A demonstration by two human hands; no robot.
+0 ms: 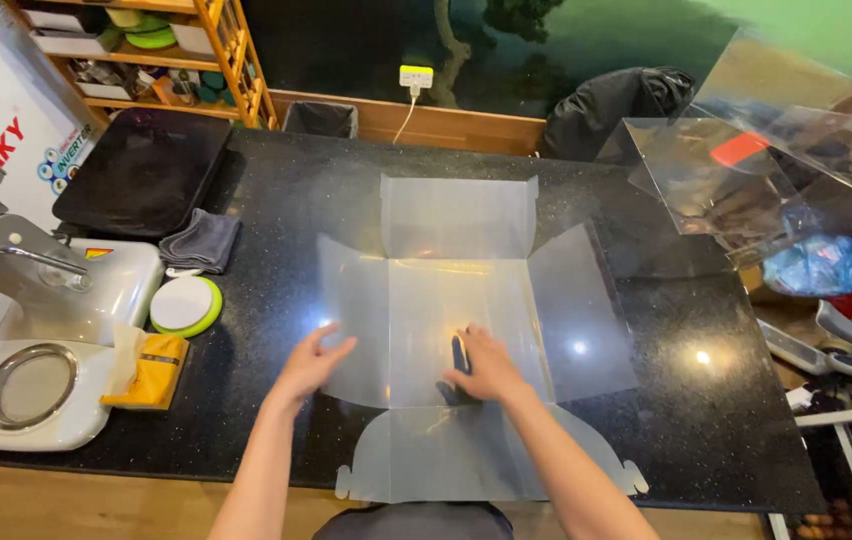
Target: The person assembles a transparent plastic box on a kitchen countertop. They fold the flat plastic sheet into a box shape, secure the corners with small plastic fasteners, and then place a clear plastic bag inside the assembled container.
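Observation:
A clear plastic box blank (456, 290) lies unfolded flat on the black speckled countertop (706, 400), its flaps spread to the back, left, right and front. My left hand (311, 362) hovers over the left flap with the fingers apart and nothing in it. Resting on the centre panel near the front fold, my right hand (481, 365) presses a small dark tool (460, 352) against the plastic.
A grey folded cloth (201, 240), a white-and-green round lid (184, 305) and a yellow pouch (151, 370) lie to the left, beside a white machine (46, 330). A black tray (141, 170) sits at the back left. Assembled clear boxes (766, 170) stand at the back right.

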